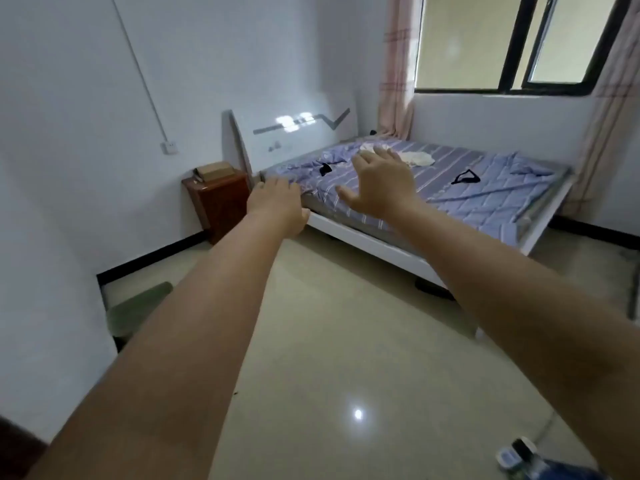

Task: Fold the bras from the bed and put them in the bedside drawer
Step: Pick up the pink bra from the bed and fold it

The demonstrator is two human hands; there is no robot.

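Bras [465, 177] black, perhaps crumpled, on bed [485, 209]

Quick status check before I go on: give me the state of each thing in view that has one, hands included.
Left hand: open, empty, stretched forward.
Right hand: open, fingers spread, empty.
Black bra near the headboard: unfolded, lying on the bed.
Black bra toward the foot: unfolded, lying on the bed.
White garments: crumpled on the bed.
Bedside cabinet: drawer appears shut.
Box: resting on the cabinet.
Bedsheet: rumpled.
Window: partly open.

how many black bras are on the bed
2: one black bra near the headboard, another black bra toward the bed's foot. Pale garments lie between them; the right hand may hide more.
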